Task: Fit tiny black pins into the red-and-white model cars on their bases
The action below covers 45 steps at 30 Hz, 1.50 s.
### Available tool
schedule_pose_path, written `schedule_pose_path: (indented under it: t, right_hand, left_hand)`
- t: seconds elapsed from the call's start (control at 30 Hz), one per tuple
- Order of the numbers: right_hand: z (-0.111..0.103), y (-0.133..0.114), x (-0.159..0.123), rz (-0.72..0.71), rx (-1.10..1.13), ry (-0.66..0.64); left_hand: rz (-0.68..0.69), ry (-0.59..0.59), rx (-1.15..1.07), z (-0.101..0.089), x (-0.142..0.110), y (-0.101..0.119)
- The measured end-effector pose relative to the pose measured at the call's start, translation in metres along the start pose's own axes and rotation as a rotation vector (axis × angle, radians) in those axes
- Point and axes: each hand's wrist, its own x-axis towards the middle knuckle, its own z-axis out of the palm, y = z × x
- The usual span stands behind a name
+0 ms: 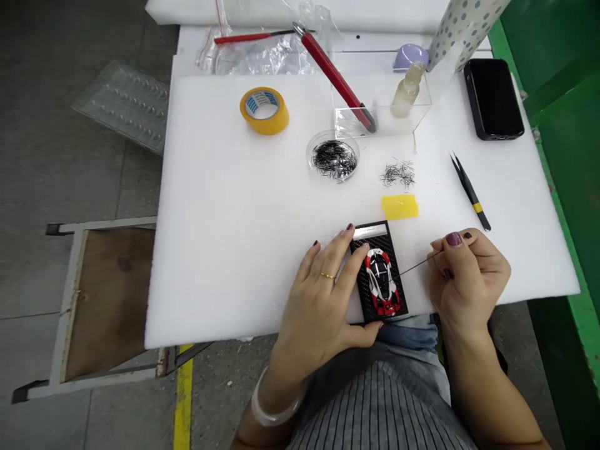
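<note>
Fingers (454, 240) of the right hand (466, 275) pinch tight on a thin dark stick (419, 264) with its tip by the toy car (380, 278), and the left hand (323, 300) lies spread wide, touching the black base (380, 241) under the car at the near edge of the white board (210, 250). Best to keep that base still and the tip light — a hard poke might scratch the car. Nearer the far edge, a round clear dish (309, 160) has lots of black bits (334, 159), and a clear box (344, 128) holds a small bottle (405, 94).
</note>
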Motion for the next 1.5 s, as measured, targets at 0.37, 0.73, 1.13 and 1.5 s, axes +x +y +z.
schedule_pose_path:
  t: [0.37, 0.73, 1.13, 1.5]
  right_hand:
    - [0.006, -0.046, 0.064, -0.532, -0.180, 0.066]
    - [0.070, -0.054, 0.202, -0.800, -0.641, -0.087]
    - [0.017, -0.046, 0.182, -0.798, -0.887, -0.781]
    - [0.014, -0.033, 0.196, -0.907, -1.180, -0.938]
  left_hand:
    - [0.021, 0.029, 0.014, 0.003, 0.000, -0.001]
    - [0.045, 0.078, 0.043, 0.006, 0.001, 0.000]
    - [0.066, 0.132, 0.057, 0.008, 0.002, -0.001]
    - [0.079, 0.100, 0.076, 0.005, 0.003, -0.002]
